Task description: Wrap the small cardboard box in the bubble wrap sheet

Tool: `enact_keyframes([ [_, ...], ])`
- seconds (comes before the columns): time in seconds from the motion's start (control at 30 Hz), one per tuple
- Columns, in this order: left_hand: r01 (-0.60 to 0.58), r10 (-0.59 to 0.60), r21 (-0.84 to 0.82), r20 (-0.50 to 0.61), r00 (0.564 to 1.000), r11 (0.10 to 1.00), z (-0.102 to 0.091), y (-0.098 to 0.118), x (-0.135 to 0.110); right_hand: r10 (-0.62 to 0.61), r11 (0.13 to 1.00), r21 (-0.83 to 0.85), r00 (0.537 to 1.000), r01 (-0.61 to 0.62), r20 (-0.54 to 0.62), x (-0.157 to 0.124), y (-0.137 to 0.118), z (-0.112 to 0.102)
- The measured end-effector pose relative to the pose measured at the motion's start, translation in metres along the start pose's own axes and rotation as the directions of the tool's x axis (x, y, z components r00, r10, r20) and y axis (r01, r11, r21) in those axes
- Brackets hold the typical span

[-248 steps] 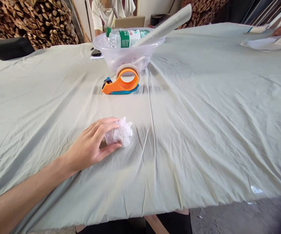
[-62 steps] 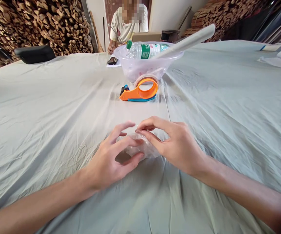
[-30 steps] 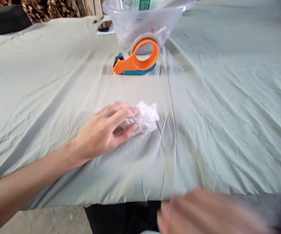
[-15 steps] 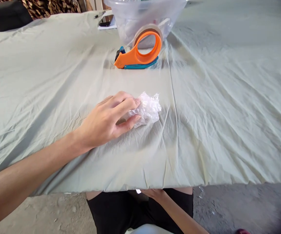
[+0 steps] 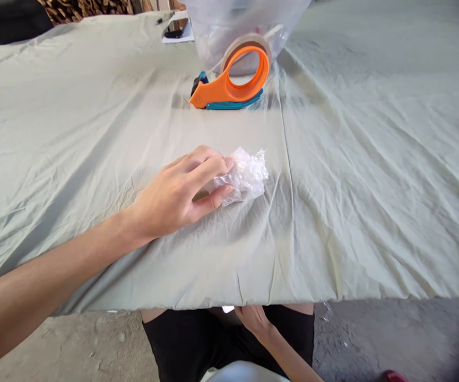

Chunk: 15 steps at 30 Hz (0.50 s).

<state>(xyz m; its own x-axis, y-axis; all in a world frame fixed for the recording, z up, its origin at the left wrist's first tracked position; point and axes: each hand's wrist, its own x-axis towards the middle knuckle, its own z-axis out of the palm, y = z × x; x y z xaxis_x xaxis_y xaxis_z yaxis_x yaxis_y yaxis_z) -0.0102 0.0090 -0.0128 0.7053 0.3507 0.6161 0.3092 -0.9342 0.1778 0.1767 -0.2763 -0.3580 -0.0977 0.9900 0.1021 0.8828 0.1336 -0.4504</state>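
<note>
My left hand (image 5: 181, 193) rests on the cloth, its thumb and fingers closed on a crumpled bundle of clear plastic wrap (image 5: 248, 175). Whatever the wrap may hold inside cannot be made out. Low in the view, my right hand (image 5: 253, 320) is above my lap at the table's front edge, its fingers mostly hidden under the cloth. A small white piece (image 5: 228, 309) shows beside those fingers; I cannot tell whether they grip it. Beyond the wrap stands an orange and blue tape dispenser (image 5: 213, 94) with a roll of tape on it.
A greenish-grey cloth (image 5: 356, 175) with creases covers the table. Behind the dispenser stands a translucent plastic tub (image 5: 207, 37) with things inside. A phone (image 5: 176, 27) lies on white paper at the back, near a pen (image 5: 165, 18). A black object (image 5: 12, 24) sits at the far left.
The view has shifted slightly, so the tub, dispenser and wrap appear a little further right and higher. My right hand shows a bit more below the table edge. My left hand keeps its grip.
</note>
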Motion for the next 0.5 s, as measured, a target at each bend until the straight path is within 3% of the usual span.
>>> enact_keyframes([
  [0.27, 0.013, -0.014, -0.029, -0.004, 1.0, 0.999, 0.001, 0.0, -0.001, 0.183, 0.982, 0.063, 0.978, -0.178, -0.103, -0.046, -0.009, 0.04],
  [0.5, 0.022, -0.022, -0.033, -0.001, 1.0, 0.999, 0.001, -0.001, -0.002, 0.266, 0.955, 0.154, 0.96, -0.252, -0.083, -0.041, -0.022, 0.046],
])
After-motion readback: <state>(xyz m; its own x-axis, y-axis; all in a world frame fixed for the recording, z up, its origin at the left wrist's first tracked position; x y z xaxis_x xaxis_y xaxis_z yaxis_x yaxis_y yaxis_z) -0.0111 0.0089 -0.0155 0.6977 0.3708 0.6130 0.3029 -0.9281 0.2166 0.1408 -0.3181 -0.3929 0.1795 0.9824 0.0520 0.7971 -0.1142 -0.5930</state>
